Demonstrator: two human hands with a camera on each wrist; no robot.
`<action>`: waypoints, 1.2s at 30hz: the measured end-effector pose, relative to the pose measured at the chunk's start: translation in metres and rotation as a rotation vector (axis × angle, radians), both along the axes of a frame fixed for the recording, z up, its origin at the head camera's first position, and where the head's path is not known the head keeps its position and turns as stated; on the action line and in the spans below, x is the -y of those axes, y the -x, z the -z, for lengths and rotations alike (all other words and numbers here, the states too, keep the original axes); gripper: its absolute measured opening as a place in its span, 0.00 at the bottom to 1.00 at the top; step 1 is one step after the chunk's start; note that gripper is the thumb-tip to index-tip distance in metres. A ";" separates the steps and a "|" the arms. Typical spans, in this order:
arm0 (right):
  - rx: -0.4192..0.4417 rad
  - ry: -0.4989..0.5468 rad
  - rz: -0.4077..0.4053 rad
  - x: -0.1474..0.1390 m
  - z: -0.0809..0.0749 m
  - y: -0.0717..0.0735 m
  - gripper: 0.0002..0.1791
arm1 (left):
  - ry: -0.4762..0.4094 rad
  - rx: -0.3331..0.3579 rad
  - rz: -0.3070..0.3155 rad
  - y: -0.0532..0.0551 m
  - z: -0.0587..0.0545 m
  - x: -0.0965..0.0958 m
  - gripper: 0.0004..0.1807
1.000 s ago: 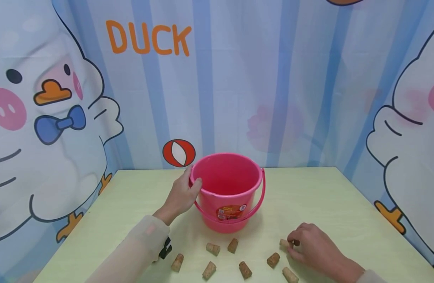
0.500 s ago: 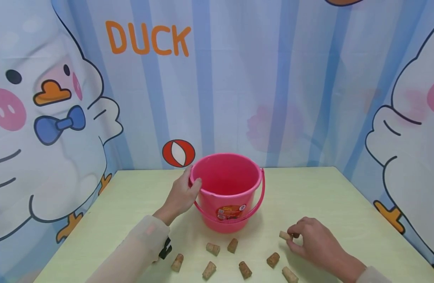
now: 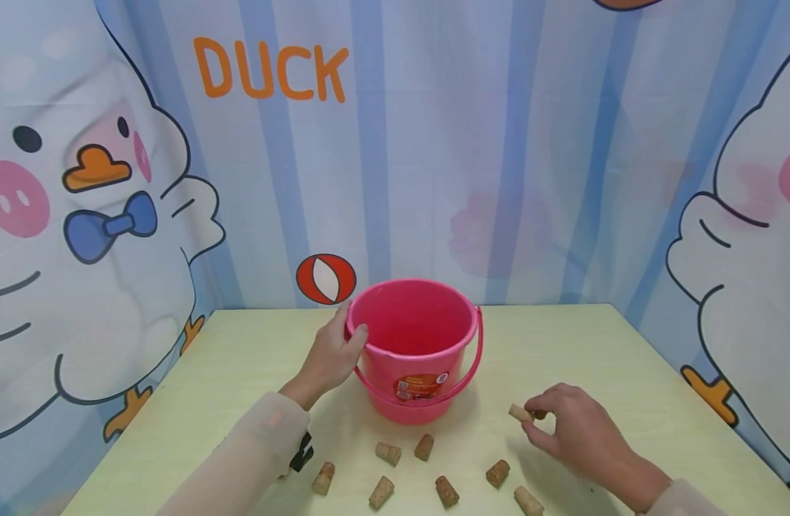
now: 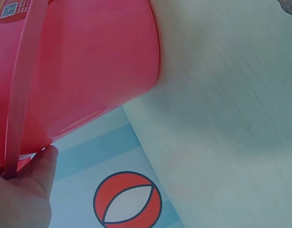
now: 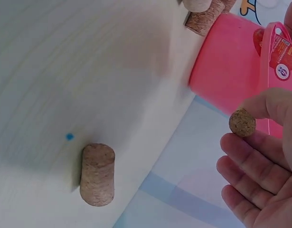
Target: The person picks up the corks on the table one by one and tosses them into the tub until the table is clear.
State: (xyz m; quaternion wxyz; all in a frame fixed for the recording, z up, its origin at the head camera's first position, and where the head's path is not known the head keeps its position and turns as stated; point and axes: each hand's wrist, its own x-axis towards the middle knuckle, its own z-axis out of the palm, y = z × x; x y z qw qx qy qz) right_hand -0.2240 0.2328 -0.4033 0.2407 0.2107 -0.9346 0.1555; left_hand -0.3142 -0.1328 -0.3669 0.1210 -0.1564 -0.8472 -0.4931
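Observation:
A pink bucket [image 3: 384, 369] with a pink handle and a red label stands upright on the table. My left hand [image 3: 326, 358] grips its rim on the left side, thumb over the front; in the left wrist view the hand [image 4: 24, 197] shows against the bucket wall [image 4: 98, 57]. To the right of the bucket, my right hand [image 3: 581, 430] pinches a cork [image 3: 520, 413] between thumb and fingers, above the table. In the right wrist view the end of this cork [image 5: 242, 123] faces the camera, while the other fingers are loosely bent.
Several corks lie scattered in front of the bucket, among them a light cork [image 3: 388, 453], a darker cork [image 3: 498, 474] and a cork [image 3: 528, 501] near the front edge. Behind the pale table [image 3: 259, 344] hangs a duck-print curtain [image 3: 420, 143].
My right hand has lifted the cork from the table and raised it a little, away from the front edge. The left hand and the bucket have stayed in place.

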 end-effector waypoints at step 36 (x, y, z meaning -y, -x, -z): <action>-0.117 0.042 0.010 0.014 -0.041 0.002 0.07 | -0.005 0.021 -0.011 -0.002 -0.003 -0.001 0.37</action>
